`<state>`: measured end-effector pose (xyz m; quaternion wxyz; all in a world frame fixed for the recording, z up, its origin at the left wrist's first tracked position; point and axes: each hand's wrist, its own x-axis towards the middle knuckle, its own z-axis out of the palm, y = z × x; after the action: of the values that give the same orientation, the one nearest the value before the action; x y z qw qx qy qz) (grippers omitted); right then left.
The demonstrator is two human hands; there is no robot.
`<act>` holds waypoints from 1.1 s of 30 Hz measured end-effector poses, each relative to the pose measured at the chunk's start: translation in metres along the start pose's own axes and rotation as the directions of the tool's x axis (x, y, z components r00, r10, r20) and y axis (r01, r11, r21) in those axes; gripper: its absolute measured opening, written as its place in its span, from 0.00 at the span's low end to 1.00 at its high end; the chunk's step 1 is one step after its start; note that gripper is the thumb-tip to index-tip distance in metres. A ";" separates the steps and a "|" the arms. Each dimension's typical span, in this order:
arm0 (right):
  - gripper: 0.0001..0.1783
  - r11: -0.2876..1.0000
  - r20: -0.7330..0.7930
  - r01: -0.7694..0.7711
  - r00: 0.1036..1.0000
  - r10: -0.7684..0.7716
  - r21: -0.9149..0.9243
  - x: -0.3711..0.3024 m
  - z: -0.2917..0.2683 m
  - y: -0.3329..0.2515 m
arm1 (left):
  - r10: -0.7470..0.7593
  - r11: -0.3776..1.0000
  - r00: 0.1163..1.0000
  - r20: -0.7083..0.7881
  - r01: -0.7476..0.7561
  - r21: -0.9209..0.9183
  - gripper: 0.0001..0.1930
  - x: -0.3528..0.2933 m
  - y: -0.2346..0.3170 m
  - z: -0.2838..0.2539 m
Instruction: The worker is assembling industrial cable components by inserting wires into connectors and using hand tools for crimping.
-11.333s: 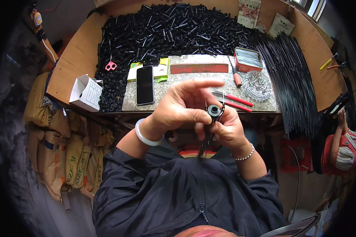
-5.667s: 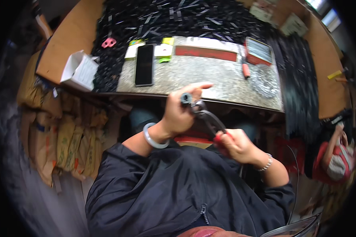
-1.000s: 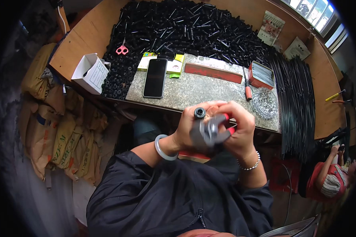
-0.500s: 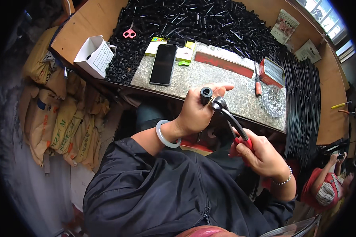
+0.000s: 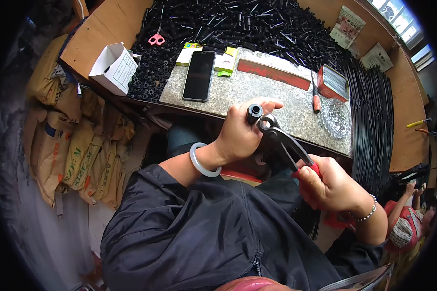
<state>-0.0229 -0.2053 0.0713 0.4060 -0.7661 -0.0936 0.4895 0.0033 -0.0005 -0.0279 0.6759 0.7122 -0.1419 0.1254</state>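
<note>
My left hand (image 5: pixel 239 135) is closed round a short black tube (image 5: pixel 255 113), its round hollow end turned up toward me. The forefinger of that hand stretches out to the right. In my right hand (image 5: pixel 334 186) is a pair of black pliers (image 5: pixel 287 140) with red grips, held by the handles, which stand apart. The rounded jaws lie right beside the tube, near my left fingertips. Whether they touch the tube or grip a small piece there, I cannot make out.
On the stone-patterned board (image 5: pixel 286 109) lie a black phone (image 5: pixel 199 76), a red-handled screwdriver (image 5: pixel 316 99), a glass dish (image 5: pixel 335 119) and a red tin (image 5: pixel 333 82). Behind is a heap of black parts (image 5: pixel 238 24) with pink scissors (image 5: pixel 156 39). Black rods (image 5: pixel 371 116) line the right.
My right hand has moved a little to the right, and the pliers' handles have spread wider. My left hand still holds the tube in nearly the same place.
</note>
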 end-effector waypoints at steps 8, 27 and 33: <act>0.15 0.862 -0.206 0.470 0.839 -0.504 -0.191 0.022 0.014 0.027 | -0.104 0.977 0.994 0.035 0.109 -0.185 0.20 0.005 0.011 0.000; 0.19 0.765 -0.660 0.016 0.493 -0.566 -0.644 0.085 -0.013 0.120 | -0.059 0.984 0.997 0.048 0.067 -0.168 0.10 0.004 0.042 -0.006; 0.23 0.610 -0.750 -0.443 0.299 -0.590 -0.656 0.117 -0.033 0.160 | 0.086 0.993 0.993 0.086 -0.093 0.078 0.16 -0.082 -0.072 0.028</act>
<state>0.0222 -0.2637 -0.1151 0.0207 -0.9795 -0.0798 -0.1837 -0.0458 -0.0224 -0.1268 0.6334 0.7369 -0.1962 0.1318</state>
